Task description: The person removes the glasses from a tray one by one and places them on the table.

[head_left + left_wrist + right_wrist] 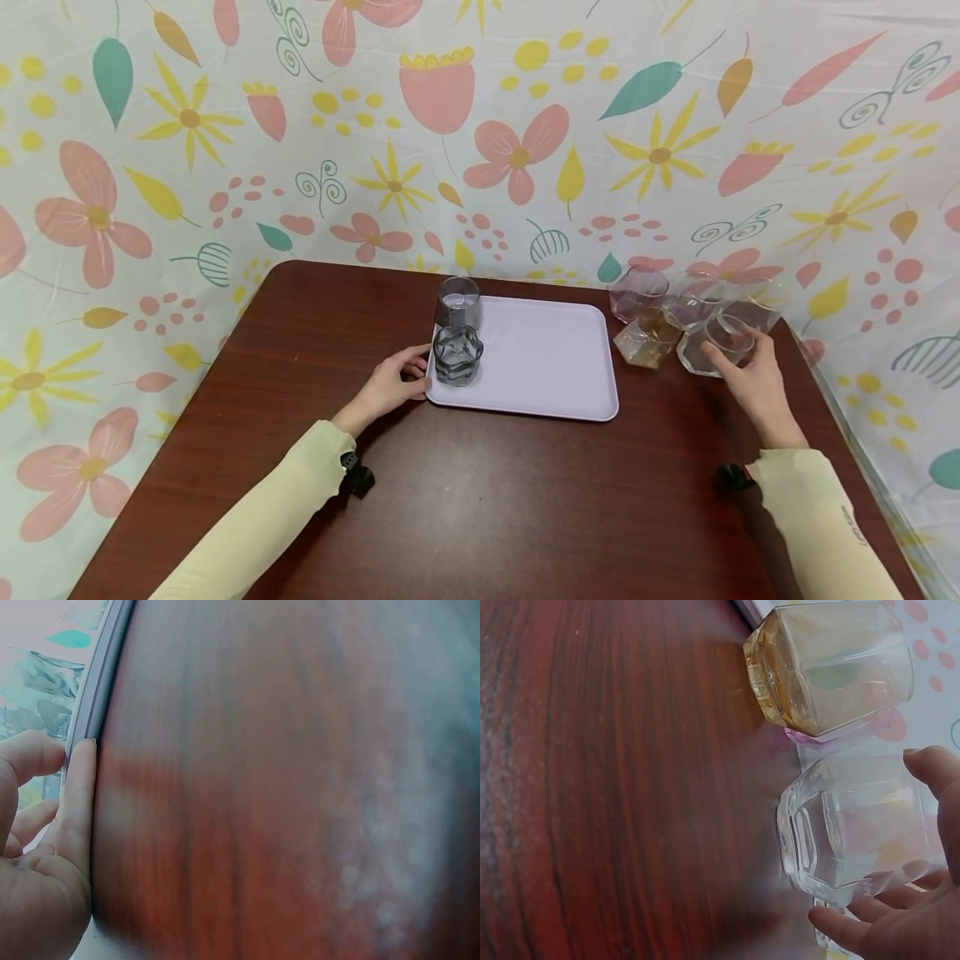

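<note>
My left hand (393, 379) is at the left edge of a pale lavender tray (536, 358), holding its rim; the left wrist view shows fingers (75, 802) against that rim. On the tray's left side stand a wavy grey glass (457, 357) and, behind it, a smoky grey tumbler (459, 302). At the right of the table, my right hand (761, 387) has thumb and fingers around a clear faceted glass (870, 825), near its rim. An amber faceted glass (840, 667) stands beside that one, apart from the hand.
Behind the amber glass is a pinkish glass (639, 292), with more clear glasses (757, 300) in the back right corner. A flowered cloth (517, 100) hangs behind and beside the brown wooden table (487, 500).
</note>
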`<state>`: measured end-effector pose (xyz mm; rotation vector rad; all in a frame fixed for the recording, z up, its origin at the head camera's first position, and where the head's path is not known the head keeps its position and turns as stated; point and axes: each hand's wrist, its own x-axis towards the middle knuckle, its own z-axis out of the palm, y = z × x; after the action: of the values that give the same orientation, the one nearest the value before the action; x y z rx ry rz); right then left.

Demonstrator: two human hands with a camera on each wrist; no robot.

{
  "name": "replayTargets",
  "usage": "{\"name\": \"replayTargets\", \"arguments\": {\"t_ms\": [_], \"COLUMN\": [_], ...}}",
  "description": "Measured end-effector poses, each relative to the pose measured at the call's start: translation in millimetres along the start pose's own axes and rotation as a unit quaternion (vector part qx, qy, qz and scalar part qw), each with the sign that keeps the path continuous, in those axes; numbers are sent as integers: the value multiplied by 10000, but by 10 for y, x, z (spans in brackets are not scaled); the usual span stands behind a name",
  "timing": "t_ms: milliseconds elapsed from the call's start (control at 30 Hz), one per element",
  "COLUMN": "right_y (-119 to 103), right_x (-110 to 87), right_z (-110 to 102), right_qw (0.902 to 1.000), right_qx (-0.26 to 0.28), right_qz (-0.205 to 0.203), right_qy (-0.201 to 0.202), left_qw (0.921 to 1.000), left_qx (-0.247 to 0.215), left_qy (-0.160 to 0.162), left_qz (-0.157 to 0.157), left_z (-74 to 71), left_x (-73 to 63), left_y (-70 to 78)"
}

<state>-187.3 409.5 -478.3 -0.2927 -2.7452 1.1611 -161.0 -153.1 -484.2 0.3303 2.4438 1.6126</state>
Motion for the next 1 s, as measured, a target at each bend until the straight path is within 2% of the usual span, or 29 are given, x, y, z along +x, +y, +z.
{"name": "replayTargets", "arguments": {"t_ms": [100, 167, 233, 400, 500, 767, 1000], "right_y": [-6, -7, -6, -7, -19, -97, -120], "right_x": [-7, -16, -24, -78, -133, -294, -441], "right_z": [-13, -21, -29, -52, -67, -121, -136], "right_qw": [10000, 10000, 9999, 9995, 9992, 9988, 9990], "right_qx": [30, 55, 95, 259, 382, 437, 350], "right_qz": [-1, 5, 34, 115, 96, 47, -25], "right_qy": [-54, -78, -108, -123, -75, 226, 265], "left_qw": [10000, 10000, 10000, 10000, 10000, 10000, 9999], "left_qx": [-15, -7, 12, 72, 69, -68, -33], "left_qy": [-34, -46, -52, 7, 44, 31, 43], "left_qz": [3, -16, -44, -50, -34, -53, -127], "left_z": [-19, -17, -8, 27, 33, 11, 17], "left_x": [-72, -69, -45, 66, 97, 89, 107], "left_y": [179, 179, 136, -126, -219, -242, -265]}}
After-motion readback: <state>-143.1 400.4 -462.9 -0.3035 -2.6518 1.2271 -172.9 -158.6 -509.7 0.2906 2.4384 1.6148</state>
